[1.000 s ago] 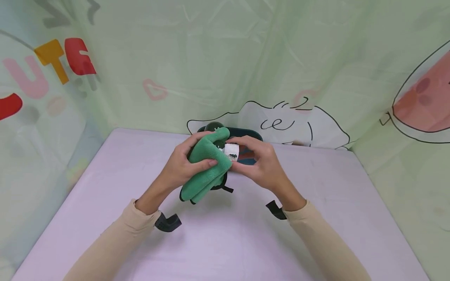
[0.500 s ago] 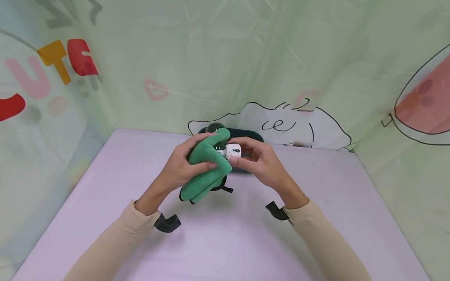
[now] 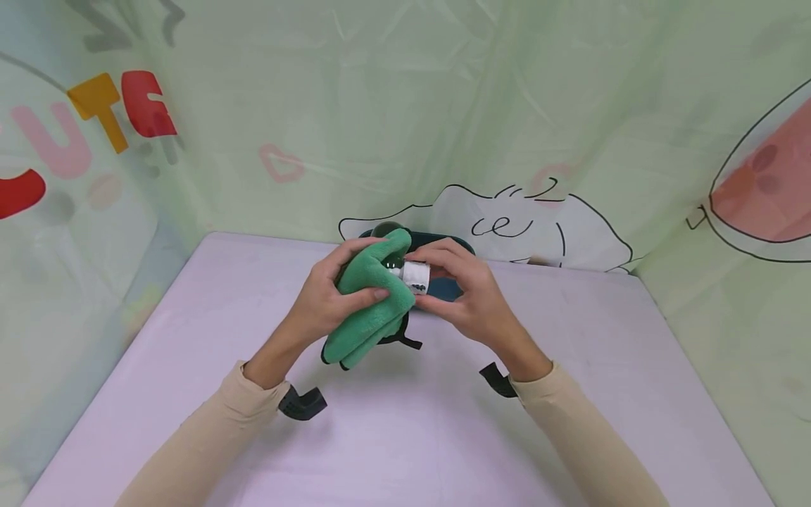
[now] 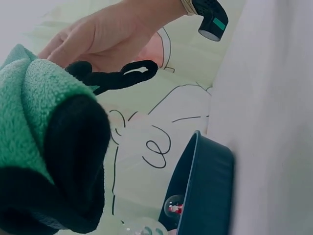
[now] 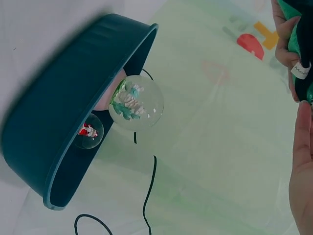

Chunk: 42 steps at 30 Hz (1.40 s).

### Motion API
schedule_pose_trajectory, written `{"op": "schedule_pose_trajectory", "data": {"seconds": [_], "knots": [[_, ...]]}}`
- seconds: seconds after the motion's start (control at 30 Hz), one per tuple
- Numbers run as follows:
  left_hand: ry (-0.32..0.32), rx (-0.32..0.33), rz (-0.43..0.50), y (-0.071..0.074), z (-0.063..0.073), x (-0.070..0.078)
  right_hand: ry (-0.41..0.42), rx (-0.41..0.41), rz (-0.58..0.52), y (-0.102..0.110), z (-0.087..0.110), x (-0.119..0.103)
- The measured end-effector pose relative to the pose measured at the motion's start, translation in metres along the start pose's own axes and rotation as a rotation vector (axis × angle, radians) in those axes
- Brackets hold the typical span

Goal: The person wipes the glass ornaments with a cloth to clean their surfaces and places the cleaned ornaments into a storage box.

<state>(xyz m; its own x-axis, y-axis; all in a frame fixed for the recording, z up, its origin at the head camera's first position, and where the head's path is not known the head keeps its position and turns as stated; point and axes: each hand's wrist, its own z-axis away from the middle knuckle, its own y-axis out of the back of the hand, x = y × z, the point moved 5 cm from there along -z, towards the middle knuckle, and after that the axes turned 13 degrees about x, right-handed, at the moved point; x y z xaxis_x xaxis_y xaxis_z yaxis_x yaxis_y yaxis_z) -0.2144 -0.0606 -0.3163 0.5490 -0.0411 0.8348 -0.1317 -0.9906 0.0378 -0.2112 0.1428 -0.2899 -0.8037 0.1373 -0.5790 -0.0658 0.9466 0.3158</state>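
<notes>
My left hand (image 3: 329,292) grips a folded green towel (image 3: 374,296) with dark edging, the thumb lying across its front. The towel wraps round a small snow globe (image 3: 416,277) with a silvery-white base, whose glass ball mostly disappears into the cloth. From the other side my right hand (image 3: 465,282) pinches that base, fingers above and thumb below. Both hands are raised over the table. In the left wrist view the towel (image 4: 54,122) fills the left side, its black loop sticking out toward the right hand (image 4: 107,36).
Behind the hands stands a dark teal basin (image 5: 73,83) at the table's far edge. It holds a larger snow globe (image 5: 137,103) with a green and white scene and a small one (image 5: 90,132) with a red figure. Printed curtains (image 3: 405,105) enclose the lilac table (image 3: 405,436).
The snow globe's base has turned, its dark tree mark shifting round. My right thumb moved up over the base, then back down below it. The left hand with the towel stays nearly still.
</notes>
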Motion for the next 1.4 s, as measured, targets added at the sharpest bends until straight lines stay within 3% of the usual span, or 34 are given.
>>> {"op": "schedule_pose_trajectory", "data": {"seconds": [0.3,0.57,0.93,1.17,1.4], "knots": [[0.043,-0.001,0.004,0.000,0.000,0.002,0.220,0.029,0.042,0.001,-0.002,-0.005],[0.110,-0.015,-0.007,0.001,0.000,-0.002,0.262,0.039,0.074,0.001,-0.001,-0.005],[0.088,-0.031,0.053,0.000,0.001,-0.002,0.173,0.015,-0.006,0.002,0.000,-0.002],[0.027,-0.039,0.074,-0.004,0.001,0.002,0.015,-0.001,-0.160,0.002,0.001,0.002],[-0.008,-0.032,0.047,-0.004,0.002,0.004,-0.099,-0.001,-0.200,0.001,0.002,0.006]]}}
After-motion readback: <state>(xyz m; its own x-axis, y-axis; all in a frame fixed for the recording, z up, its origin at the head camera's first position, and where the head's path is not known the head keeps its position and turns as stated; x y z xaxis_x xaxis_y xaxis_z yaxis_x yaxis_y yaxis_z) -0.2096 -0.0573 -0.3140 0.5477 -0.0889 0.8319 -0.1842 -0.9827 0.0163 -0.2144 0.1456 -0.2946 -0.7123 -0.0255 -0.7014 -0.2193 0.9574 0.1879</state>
